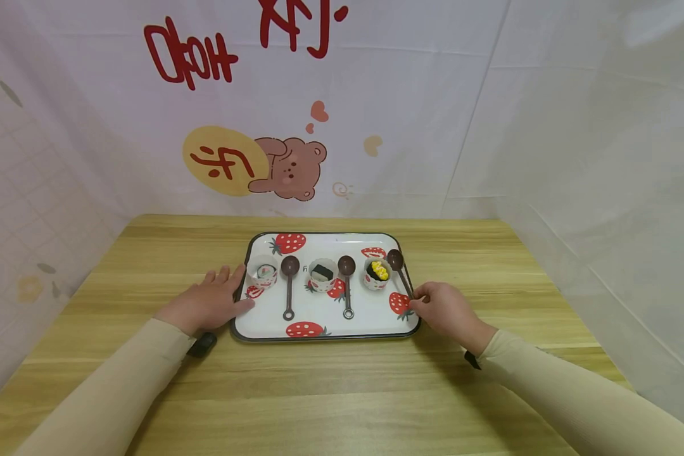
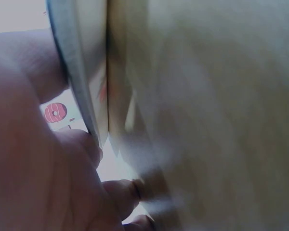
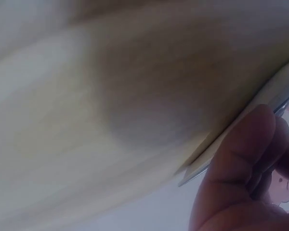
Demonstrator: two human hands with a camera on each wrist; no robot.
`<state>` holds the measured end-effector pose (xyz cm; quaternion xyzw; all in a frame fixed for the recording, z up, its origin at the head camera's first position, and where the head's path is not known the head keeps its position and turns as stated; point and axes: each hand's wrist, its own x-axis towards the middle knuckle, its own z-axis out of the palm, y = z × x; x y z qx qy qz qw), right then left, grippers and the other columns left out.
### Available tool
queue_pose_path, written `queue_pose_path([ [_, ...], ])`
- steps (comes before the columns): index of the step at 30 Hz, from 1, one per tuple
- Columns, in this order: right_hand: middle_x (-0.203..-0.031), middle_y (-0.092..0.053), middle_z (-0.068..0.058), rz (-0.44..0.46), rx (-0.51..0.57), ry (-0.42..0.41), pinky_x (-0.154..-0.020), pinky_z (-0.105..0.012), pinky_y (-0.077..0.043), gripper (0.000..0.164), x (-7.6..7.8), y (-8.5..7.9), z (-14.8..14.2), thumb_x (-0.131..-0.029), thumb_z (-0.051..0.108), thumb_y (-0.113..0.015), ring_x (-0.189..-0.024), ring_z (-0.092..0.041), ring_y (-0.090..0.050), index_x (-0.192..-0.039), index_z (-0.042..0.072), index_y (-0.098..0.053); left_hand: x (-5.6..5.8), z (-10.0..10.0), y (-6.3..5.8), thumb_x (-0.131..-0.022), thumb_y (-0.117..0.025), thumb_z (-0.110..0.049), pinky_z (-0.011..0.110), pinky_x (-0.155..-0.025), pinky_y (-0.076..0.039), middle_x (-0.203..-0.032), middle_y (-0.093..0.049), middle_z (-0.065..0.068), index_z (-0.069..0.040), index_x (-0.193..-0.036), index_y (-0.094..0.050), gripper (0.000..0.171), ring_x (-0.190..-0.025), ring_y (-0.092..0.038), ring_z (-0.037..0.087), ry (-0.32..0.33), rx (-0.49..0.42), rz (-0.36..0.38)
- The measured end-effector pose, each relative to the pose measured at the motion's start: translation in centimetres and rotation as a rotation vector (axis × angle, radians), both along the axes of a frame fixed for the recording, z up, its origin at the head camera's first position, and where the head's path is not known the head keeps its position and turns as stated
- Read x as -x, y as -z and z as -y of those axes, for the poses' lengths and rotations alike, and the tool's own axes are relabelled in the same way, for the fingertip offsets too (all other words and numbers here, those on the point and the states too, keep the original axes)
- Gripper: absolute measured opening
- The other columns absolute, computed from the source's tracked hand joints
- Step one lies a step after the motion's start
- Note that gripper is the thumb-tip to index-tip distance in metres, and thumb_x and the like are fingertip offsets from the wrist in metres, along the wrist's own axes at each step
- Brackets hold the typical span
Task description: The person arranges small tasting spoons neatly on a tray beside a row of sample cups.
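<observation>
A white tray [image 1: 319, 323] with strawberry prints and a dark rim lies on the table. My left hand [image 1: 208, 303] rests at its left edge, thumb over the rim and fingers fairly straight; the left wrist view shows this hand [image 2: 48, 144] against the tray's side [image 2: 79, 82]. At the right edge, my right hand [image 1: 446, 310] pinches the handle end of a brown spoon [image 1: 396, 261], its bowl lying near the rim. In the right wrist view that hand [image 3: 245, 178] has thumb and fingers together, and the spoon is mostly hidden.
On the tray stand a paper cup [image 1: 262, 278] with a sushi roll, one [image 1: 322, 284] with a black-and-white piece, and one [image 1: 375, 283] with yellow topping. Between them lie two brown spoons, a left one [image 1: 289, 285] and a middle one [image 1: 347, 285]. A printed cloth [image 1: 399, 190] hangs behind.
</observation>
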<state>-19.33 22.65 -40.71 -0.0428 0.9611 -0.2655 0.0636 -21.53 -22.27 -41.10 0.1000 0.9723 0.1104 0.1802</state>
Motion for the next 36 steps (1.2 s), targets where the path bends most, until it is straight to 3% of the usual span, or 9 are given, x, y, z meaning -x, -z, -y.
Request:
queue_pose_path([
  [18, -0.086, -0.073, -0.005, 0.004, -0.048, -0.007, -0.055, -0.027, -0.044, 0.017, -0.2, 0.2, 1.3, -0.094, 0.016, -0.072, -0.065, -0.014, -0.057, -0.103, 0.003, -0.079, 0.0, 0.2, 0.2, -0.104, -0.05, -0.062, 0.078, -0.119, -0.023, -0.168, -0.013, 0.04, 0.001, -0.167, -0.014, 0.096, -0.153, -0.011, 0.065, 0.0, -0.003, 0.003],
  [36, -0.082, -0.07, -0.001, 0.011, -0.095, -0.028, -0.06, -0.027, -0.043, 0.017, 0.0, 0.2, 1.8, -0.095, 0.019, -0.074, -0.07, -0.015, -0.056, -0.103, 0.004, -0.079, 0.1, 0.3, 0.4, -0.103, -0.049, -0.064, 0.077, -0.119, -0.026, -0.169, -0.013, 0.039, 0.0, -0.168, -0.015, 0.097, -0.153, -0.013, 0.065, 0.011, 0.004, -0.007],
])
